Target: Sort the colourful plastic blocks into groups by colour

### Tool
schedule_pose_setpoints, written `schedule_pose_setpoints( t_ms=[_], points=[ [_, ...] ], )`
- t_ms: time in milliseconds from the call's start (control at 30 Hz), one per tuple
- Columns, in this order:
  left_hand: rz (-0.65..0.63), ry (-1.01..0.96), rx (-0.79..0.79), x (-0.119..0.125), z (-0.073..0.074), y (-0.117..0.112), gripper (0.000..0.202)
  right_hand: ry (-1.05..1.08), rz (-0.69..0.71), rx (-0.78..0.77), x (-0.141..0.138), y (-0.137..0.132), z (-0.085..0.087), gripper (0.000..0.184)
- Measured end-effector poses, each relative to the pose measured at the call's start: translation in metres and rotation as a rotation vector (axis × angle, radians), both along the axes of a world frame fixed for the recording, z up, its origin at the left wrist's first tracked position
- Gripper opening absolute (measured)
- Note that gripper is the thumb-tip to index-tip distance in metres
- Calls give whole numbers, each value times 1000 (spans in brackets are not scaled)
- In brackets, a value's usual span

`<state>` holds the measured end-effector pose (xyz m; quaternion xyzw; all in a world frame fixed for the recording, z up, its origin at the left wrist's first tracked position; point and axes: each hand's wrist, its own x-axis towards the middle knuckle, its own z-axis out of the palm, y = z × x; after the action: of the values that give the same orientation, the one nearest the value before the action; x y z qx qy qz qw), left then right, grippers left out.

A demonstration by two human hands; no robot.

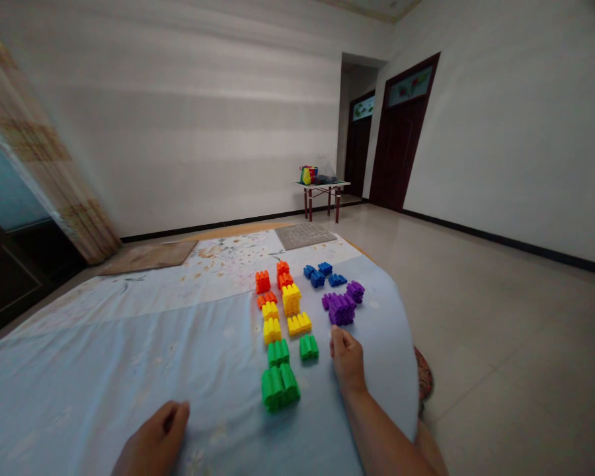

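Note:
Coloured plastic blocks lie sorted on a light blue sheet (pixel 129 357): orange blocks (pixel 270 281) at the far end, then yellow blocks (pixel 285 314), then green blocks (pixel 280 373) nearest me. Blue blocks (pixel 322 274) and purple blocks (pixel 342 304) lie to the right. My right hand (pixel 347 360) rests on the sheet just below the purple blocks, beside a small green block (pixel 308 347), with its fingers curled and nothing visible in them. At the bottom edge my left hand (pixel 153 443) lies on the sheet left of the green blocks, fingers loosely curled, holding nothing that shows.
The sheet's right edge drops to a tiled floor (pixel 500 317). A small table (pixel 322 188) with bags stands by the far wall near dark doors (pixel 401 139). Mats (pixel 305 235) lie at the sheet's far end. A curtain (pixel 44 172) hangs at the left.

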<state>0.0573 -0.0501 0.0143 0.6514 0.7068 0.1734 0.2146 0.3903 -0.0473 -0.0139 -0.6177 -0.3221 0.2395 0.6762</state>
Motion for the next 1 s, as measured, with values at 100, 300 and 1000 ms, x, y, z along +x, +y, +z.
schedule_pose_setpoints(
  t_ms=[100, 300, 1000],
  points=[
    [53, -108, 56, 27, 4, 9, 43, -10, 0, -3, 0, -2, 2, 52],
    [-6, -258, 140, 54, -7, 4, 43, -60, 7, -6, 1, -3, -1, 52],
    [-227, -441, 204, 73, -6, -20, 62, -419, 118, 68, 2, -1, 1, 39]
  ],
)
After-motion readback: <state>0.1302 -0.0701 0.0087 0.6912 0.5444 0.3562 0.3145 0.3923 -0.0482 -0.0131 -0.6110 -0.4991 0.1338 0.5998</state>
